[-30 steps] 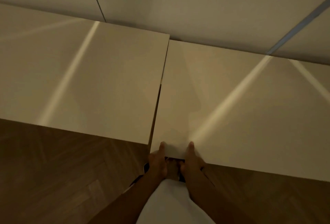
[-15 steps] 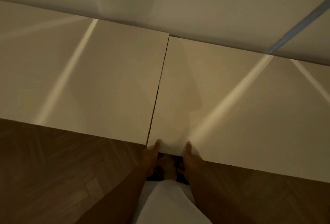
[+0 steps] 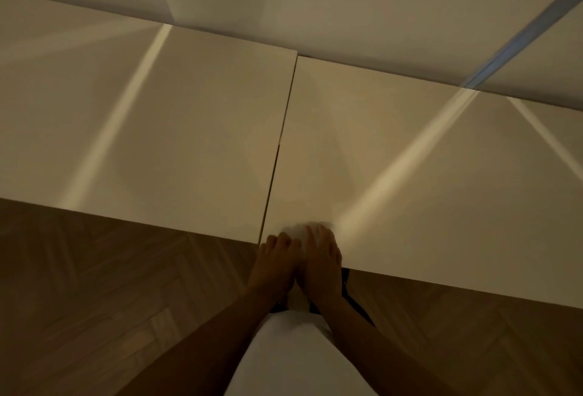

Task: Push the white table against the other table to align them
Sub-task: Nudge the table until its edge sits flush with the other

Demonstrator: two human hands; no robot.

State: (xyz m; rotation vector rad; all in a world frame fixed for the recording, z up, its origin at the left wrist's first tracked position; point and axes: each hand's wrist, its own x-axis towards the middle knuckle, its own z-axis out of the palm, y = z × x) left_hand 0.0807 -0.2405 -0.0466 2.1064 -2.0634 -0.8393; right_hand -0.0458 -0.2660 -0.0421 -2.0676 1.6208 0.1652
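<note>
Two white tables are seen from above, side by side in a dim room. The white table [image 3: 426, 181] is on the right. The other table [image 3: 151, 124] is on the left. A thin dark line is seen between them, running from the wall down to the near edge. The two tops are set very close along this line, and whether they touch all the way cannot be told. The near edge of the white table is seen lower in the picture than the near edge of the other table, so the front edges are not in one line.

The left hand [image 3: 276, 261] is placed at the near left corner of the white table, just by the thin line. Its fingers are bent over the table edge. The right hand [image 3: 321, 264] is placed right beside it on the same edge, and the two hands are touching. Its fingers are laid forward on the table top. The fingertips are blurred, so how hard the edge is held cannot be told.

A wooden floor [image 3: 110, 301] with a zigzag pattern is seen under the tables. A pale wall [image 3: 347, 1] is seen behind them. Bright stripes of light are thrown across both table tops. White clothes [image 3: 293, 361] are seen between the two arms.
</note>
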